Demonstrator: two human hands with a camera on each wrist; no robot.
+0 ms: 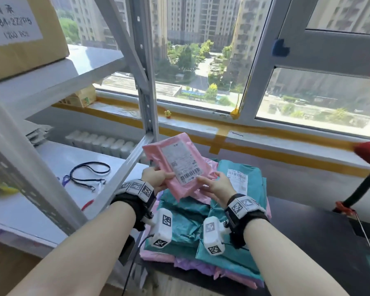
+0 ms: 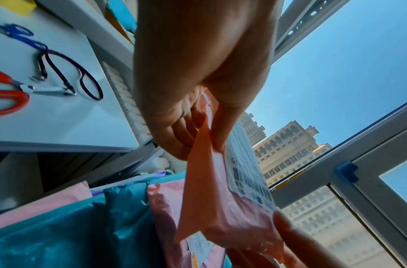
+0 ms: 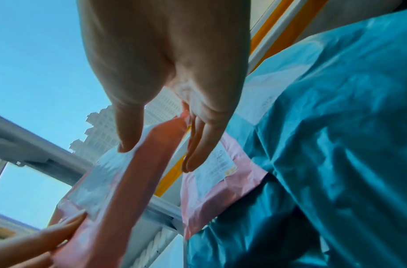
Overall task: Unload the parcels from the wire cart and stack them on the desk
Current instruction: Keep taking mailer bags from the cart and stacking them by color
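Both hands (image 1: 156,177) (image 1: 215,184) hold pink parcel (image 1: 179,165) above teal parcels (image 1: 186,223).

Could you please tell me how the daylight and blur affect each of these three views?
Head view: bright window light, cardboard box label smeared. Left wrist view: left hand backlit, dark. Right wrist view: pink parcel label washed out and blurred.
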